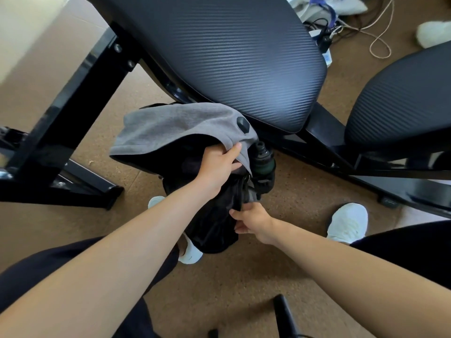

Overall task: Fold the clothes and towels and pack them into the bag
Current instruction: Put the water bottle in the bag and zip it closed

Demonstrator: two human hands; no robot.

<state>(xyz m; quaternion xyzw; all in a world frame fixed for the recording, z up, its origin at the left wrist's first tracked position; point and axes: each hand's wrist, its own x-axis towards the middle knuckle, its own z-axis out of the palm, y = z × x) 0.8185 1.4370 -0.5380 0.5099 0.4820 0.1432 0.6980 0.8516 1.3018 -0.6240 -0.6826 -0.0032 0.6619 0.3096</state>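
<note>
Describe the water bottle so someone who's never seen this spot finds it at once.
Under the near end of the black padded bench sits a black bag on the floor. The bottle stands in its side pocket, beside the grey towel: the only dark green thing.

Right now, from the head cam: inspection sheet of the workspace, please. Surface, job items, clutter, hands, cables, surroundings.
Surface: brown speckled floor; the packing is done on it.
Job's things: black bag stands on the floor; grey cloth is held over the bag's top, mostly outside it.
Clutter: dark bottle sits in the bag's side pocket.
Hands: left hand grips the grey cloth's edge; right hand grips the bag's edge.
Cables: tangle of cords on the floor beyond the bench, apart from the bag.
Surroundings: black padded bench right behind the bag; the person's white shoe beside it.
</note>
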